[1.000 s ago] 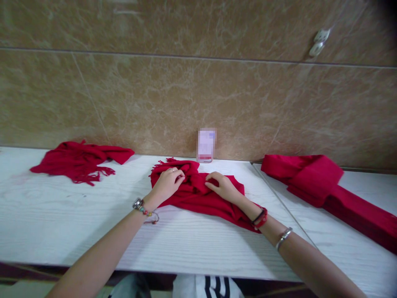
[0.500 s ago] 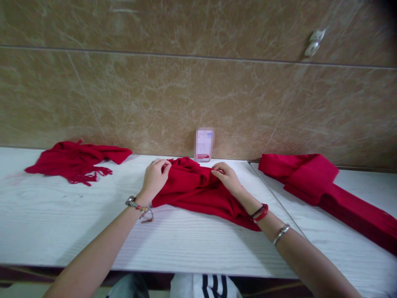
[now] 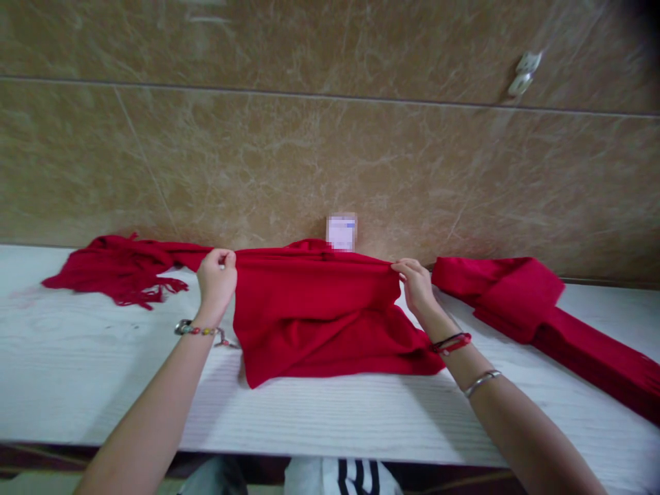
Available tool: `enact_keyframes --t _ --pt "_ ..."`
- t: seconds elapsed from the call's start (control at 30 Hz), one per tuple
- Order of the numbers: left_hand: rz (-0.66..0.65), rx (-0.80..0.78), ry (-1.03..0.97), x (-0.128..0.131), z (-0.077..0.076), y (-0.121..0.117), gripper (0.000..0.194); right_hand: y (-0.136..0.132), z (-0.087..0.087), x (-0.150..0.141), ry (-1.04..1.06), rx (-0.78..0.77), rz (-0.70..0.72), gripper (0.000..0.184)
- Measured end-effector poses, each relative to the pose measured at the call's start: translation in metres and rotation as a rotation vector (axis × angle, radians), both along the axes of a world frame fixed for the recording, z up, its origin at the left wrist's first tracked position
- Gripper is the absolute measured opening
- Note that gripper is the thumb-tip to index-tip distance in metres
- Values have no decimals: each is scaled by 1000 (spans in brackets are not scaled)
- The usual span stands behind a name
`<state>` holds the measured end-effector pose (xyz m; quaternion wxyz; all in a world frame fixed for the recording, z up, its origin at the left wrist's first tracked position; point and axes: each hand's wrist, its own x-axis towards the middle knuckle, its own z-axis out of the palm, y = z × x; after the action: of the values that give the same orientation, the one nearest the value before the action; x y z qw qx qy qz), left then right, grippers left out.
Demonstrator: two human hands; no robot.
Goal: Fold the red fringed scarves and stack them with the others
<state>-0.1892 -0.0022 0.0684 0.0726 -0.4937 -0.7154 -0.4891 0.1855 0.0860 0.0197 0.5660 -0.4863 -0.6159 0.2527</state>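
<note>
On a white table, a red cloth stretches between left hand and right hand, fingertips pinching its far edge, before a pixelated object, possibly a phone.

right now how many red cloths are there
3: a bunched cloth at left, a held cloth between left hand and right hand, a folded cloth at right. Others may be hidden.

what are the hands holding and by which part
The middle red cloth, by its far edge: the left hand pinches it near the left end, the right hand near the right end.
</note>
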Motion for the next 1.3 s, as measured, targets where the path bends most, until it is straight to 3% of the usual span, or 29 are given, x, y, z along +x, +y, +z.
enact_keyframes --t 0.13,0.2,0.33,0.4,0.47,0.63,0.73,0.83,1.0,1.2,1.3 --pt "-341 -647 152 0 -13 0 15 -11 -5 0 -489 -223 309 14" --pt "-345 -755 208 2 -17 -1 13 -16 -6 -4 -639 -207 375 11" --pt "-262 -517 305 13 -18 2 26 -18 -1 -15 -595 3 203 23" --pt "-289 -382 317 23 -20 5 35 -16 4 -25 -588 91 140 27" --pt "-367 -345 288 33 -28 9 39 -13 10 -38 -637 135 144 26" --pt "-547 -462 228 37 -50 19 36 0 37 -78 -804 43 248 27" --pt "-598 -414 213 31 -51 19 32 8 49 -97 -850 -27 224 29" --pt "-644 -344 141 28 -47 16 35 12 51 -105 -933 -49 174 27" --pt "-676 -374 -65 32 -34 20 49 10 52 -104 -984 -40 146 17" --pt "-745 -650 -153 46 8 44 44 3 70 -97 -964 -5 176 17" --pt "-724 -645 -72 59 24 55 37 -1 74 -97 -944 19 180 16"
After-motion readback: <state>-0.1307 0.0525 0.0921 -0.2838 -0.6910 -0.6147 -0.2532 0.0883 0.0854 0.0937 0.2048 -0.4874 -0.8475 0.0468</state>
